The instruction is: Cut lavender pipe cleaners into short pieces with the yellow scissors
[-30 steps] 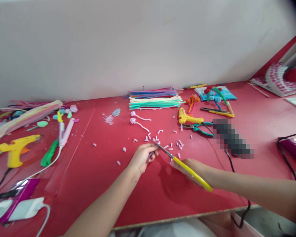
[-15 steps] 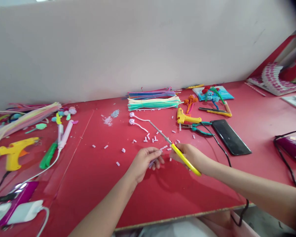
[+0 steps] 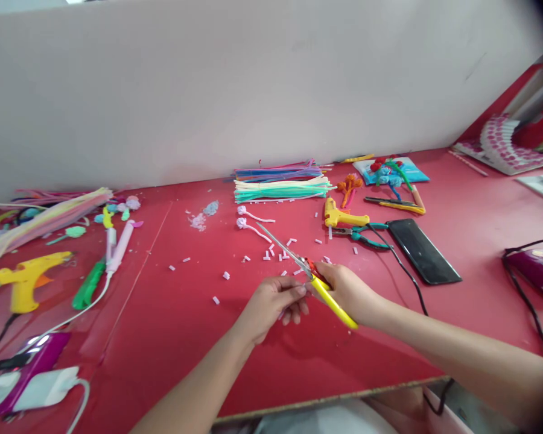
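My right hand grips yellow-handled scissors whose blades point up and left over the red table. My left hand is closed in a pinch right beside the scissor handles, holding a short pale lilac piece that I can barely make out. Several small white-lilac cut bits lie scattered just beyond the hands. Two pale pipe-cleaner stems with curled ends lie behind them.
Bundled pipe cleaners lie by the wall. A yellow glue gun, teal pliers, a black phone and a cable lie to the right. Another glue gun, green tool and purple devices crowd the left.
My right hand has moved the scissors left and forward, towards the left hand, the blades now reaching over the cut bits. The left hand shifted slightly right and nearer.
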### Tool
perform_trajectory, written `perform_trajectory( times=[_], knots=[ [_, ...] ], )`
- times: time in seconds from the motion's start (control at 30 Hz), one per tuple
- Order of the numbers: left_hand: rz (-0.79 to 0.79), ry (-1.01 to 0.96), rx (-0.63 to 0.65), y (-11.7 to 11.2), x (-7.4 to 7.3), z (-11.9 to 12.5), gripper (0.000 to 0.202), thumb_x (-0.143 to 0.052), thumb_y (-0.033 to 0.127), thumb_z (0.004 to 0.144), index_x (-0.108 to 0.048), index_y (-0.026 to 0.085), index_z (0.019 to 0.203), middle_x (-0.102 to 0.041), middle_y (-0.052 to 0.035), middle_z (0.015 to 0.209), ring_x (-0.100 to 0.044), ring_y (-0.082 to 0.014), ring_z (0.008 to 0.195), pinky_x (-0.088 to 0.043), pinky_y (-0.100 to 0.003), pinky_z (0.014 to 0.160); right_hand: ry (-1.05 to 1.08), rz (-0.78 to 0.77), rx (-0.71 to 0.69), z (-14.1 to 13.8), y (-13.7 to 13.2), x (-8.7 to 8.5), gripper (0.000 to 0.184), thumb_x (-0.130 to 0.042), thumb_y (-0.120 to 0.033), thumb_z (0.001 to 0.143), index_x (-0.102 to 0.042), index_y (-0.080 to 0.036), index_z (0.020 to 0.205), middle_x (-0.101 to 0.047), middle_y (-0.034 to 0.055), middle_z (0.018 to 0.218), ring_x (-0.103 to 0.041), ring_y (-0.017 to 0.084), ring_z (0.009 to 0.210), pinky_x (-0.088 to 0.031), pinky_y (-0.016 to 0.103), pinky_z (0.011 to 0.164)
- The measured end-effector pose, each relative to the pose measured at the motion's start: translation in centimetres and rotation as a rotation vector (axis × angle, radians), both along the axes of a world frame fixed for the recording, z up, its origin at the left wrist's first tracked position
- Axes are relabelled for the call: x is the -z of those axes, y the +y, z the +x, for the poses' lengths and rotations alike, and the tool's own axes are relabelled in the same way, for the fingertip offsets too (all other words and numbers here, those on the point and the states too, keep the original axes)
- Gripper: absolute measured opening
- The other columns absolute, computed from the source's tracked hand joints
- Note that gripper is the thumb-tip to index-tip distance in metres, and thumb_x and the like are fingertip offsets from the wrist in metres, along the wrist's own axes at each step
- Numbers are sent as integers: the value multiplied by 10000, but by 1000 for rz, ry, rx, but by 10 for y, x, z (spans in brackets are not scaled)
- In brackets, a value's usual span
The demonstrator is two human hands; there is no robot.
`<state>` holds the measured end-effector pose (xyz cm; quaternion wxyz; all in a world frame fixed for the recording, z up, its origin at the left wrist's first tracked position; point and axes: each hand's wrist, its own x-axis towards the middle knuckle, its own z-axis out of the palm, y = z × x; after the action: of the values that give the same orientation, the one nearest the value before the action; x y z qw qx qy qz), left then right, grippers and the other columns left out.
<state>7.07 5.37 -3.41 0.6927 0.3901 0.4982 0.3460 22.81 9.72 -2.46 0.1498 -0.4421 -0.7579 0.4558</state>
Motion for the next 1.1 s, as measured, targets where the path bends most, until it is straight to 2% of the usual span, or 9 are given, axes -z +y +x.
perform_trajectory(
  times=[0.1,0.23,0.47,0.6,0.77,0.9,1.1],
  knots=[
    [8,-1,-10,-1,-3,1,230,-500,347,704,-554,123,714,-565,-21,553,-470,-60,389,-269,-166,351,13,-21,-46,1,2,-3,136,-406,-282,727,-459,-157,712,-520,-22,572,-445,76,508,-329,170,476],
    [-13,-3,11,-2,-7,-2,243,-504,359,693,-561,124,721,-577,-31,568,-491,-75,419,-286,-173,367,-1,-81,-28,5,3,-8,137,-367,-284,745,-432,-166,719,-452,-57,473,-408,56,409,-303,158,424],
    [4,44,11,-3,-4,-3,229,-487,334,702,-564,120,717,-561,-28,536,-461,-67,393,-252,-167,347,14,-173,-30,5,4,-6,184,-358,-342,754,-427,-173,721,-415,-69,458,-382,49,356,-271,156,367],
    [35,86,-117,-2,-6,-6,230,-481,342,704,-558,126,694,-552,-16,541,-419,-49,385,-232,-158,345,-53,-114,10,17,4,-10,289,-396,-447,728,-425,-170,652,-425,-54,497,-402,58,411,-285,173,410],
    [67,114,-301,3,-6,-16,233,-498,364,686,-546,136,701,-557,-7,572,-374,-38,363,-188,-161,322,-305,-77,-71,44,-9,-15,368,-386,-540,710,-482,-185,692,-520,-3,564,-489,120,530,-321,207,500],
    [88,82,-309,7,-6,-13,218,-501,353,683,-539,140,668,-559,-1,567,-365,-28,353,-181,-163,322,-360,-65,-112,47,-21,-11,389,-379,-557,707,-515,-193,712,-561,32,614,-533,157,605,-332,219,554],
    [98,110,-260,7,-9,-9,200,-496,333,694,-542,139,703,-565,-11,577,-372,-32,356,-193,-156,322,-351,-25,-156,40,-23,-2,378,-351,-531,738,-504,-185,718,-566,37,624,-526,151,598,-317,224,564]
  ],
)
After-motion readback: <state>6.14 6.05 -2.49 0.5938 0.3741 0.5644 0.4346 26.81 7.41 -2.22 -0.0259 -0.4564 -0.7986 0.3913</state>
